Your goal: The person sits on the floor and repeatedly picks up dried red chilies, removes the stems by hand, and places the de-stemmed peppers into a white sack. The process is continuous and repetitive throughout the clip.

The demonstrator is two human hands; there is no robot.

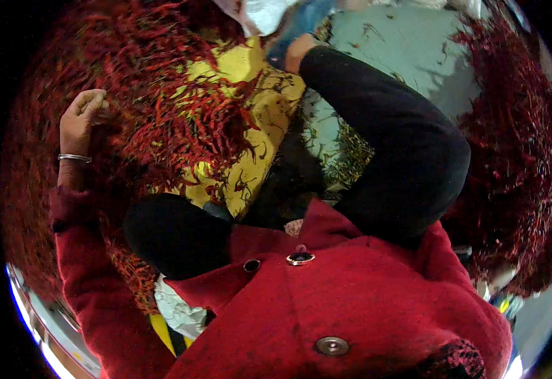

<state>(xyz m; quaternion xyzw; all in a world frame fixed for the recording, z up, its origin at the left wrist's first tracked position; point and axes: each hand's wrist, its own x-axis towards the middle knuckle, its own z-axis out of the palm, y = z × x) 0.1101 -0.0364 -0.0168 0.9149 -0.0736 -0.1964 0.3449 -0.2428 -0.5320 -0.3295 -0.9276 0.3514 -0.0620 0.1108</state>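
Note:
My left hand (86, 108), with a silver bangle (74, 157) at the wrist, is over a large heap of dried red chili peppers (129, 61) on the left. Its fingers are curled in towards the thumb; whether anything small is pinched there cannot be made out. Closer to my legs, more red chilies (195, 123) lie loosely spread on a yellow sheet (261, 109) that bears dark marks or stem bits. My right hand is out of view; only the red right sleeve shows, at the right side of my coat (351, 284).
My bent legs in black trousers (394, 142) frame the middle. Green stems (354, 156) lie on the pale floor (399, 42) between them. Another dark red chili heap (512, 170) rises on the right. A white bag (266, 16) is at the top, and a white crumpled sheet (179, 305) is by my left thigh.

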